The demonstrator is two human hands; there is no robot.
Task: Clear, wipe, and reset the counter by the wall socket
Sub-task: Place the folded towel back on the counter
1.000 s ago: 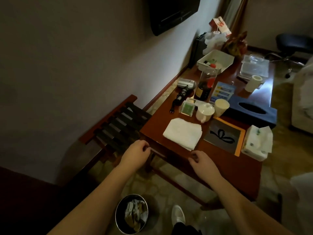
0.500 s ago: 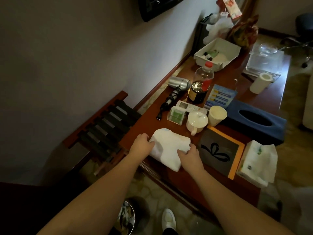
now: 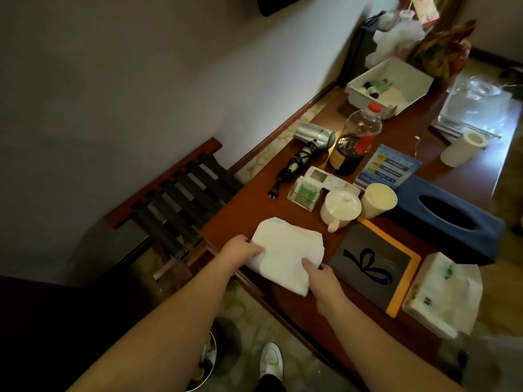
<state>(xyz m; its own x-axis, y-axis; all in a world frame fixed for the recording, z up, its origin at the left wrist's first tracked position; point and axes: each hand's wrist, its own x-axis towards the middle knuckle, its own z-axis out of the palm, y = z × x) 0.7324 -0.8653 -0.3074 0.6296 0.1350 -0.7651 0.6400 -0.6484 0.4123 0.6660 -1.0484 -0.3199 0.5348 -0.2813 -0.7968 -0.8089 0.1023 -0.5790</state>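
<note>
Your left hand point(image 3: 240, 250) grips the left edge of the folded white cloth point(image 3: 285, 256), fingers curled over it, while your right hand point(image 3: 322, 278) pinches its near right edge with the fingertips on top. The cloth lies flat at the near left corner of the wooden counter point(image 3: 297, 306), its long axis running from the far left toward the near right, roughly along the counter's front edge, with one near corner reaching that edge. Just right of the cloth sits a dark folder with a ribbon drawing and orange border point(image 3: 373, 267), and beyond that a soft tissue pack point(image 3: 441, 295) at the near right. Behind the cloth stand a lidded white cup point(image 3: 339, 207), a paper cup point(image 3: 379, 199), a small clear box with green contents point(image 3: 304, 193) and a white remote point(image 3: 328, 179). Farther back lie a silver hair dryer point(image 3: 314, 140) with its cord wound on the handle, a dark sauce bottle with a red cap point(image 3: 353, 145), a blue card point(image 3: 387, 168) and a blue tissue box point(image 3: 447, 219).
</note>
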